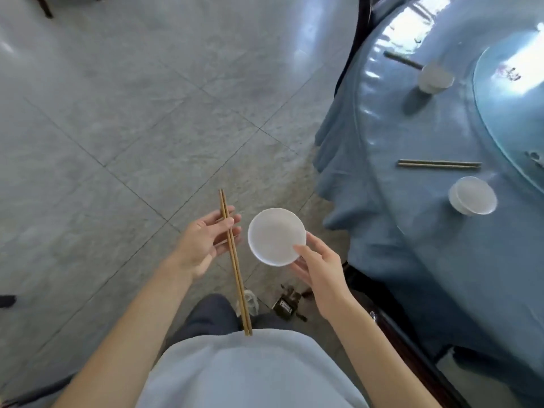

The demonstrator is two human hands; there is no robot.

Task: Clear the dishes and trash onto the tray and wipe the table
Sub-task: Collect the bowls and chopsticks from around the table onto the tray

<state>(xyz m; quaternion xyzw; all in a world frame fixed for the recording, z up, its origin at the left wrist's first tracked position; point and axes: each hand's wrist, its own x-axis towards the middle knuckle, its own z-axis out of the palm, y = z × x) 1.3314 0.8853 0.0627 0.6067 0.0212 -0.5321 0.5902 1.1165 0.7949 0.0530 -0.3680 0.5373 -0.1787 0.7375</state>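
Head view, looking down over a grey tiled floor (123, 119): a pair of wooden chopsticks (234, 260) is gripped in the left hand (206, 240), thumb laid across them, tips pointing away from the body and back ends reaching toward a light blue shirt (250, 372). A small white bowl (276, 236) is held at its near rim by the right hand (319, 272), thumb on top and fingers beneath, its hollow turned up to the camera. Both are carried above the floor, clear of the table (418, 219), which stands at right under a blue cloth hanging in folds. On the table are seen a second pair of chopsticks (440, 164) lying flat, a white bowl (472, 195) just beside them, and farther off another white bowl (435, 77) with a dark pair of chopsticks (403, 59) next to it. A glass turntable (500, 119) fills the table's far right. Dark trash (287, 303) lies on the floor near the feet, beside a dark chair frame (412, 346) at the table's edge.
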